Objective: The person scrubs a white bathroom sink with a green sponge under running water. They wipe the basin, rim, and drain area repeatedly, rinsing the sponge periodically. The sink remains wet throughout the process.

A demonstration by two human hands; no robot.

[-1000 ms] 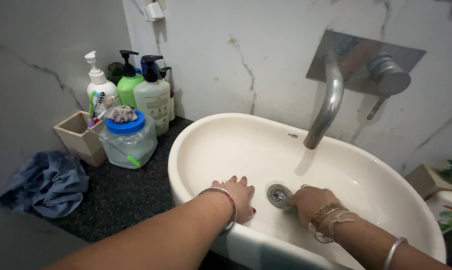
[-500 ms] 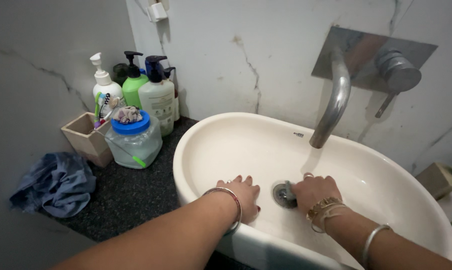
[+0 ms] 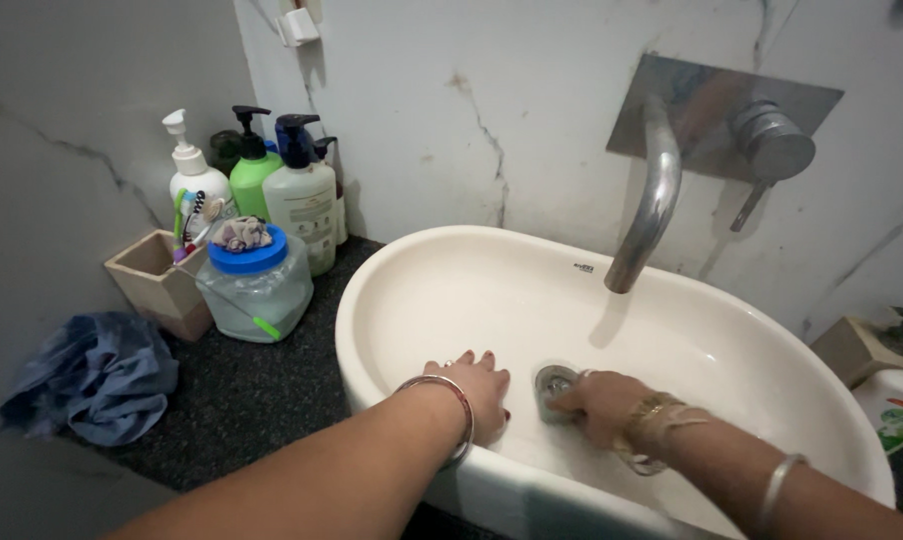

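— White ceramic, oval: basin, widest thing on the dark speckled counter. Landmark for everything else.

— Above the basin?

— Curved steel spout from a metal wall plate, round knob with lever to the spout's right, all against marble wall.

— Left of the basin?

— Crumpled blue cloth farthest out. Closer in, clear jar with blue lid, a scrunchie on top; just behind it a beige square holder with brushes; then pump bottles, white, green and pale, against the wall.

— Inside the basin?

— Metal drain fitting at the bottom, near the front wall. Half hidden by fingers.

— Hands?

— Left hand pressed palm down on the basin's inner front slope, just left of the drain; fingers nearly straight, close together, tips with dark polish, holding nothing. Silver bangle at the wrist.

— And the other?

— Right hand on the drain from the right; fingers curled and drawn together, tips touching the drain's rim. Clamped or merely resting: cannot tell. Gold and silver bangles along the wrist and forearm.
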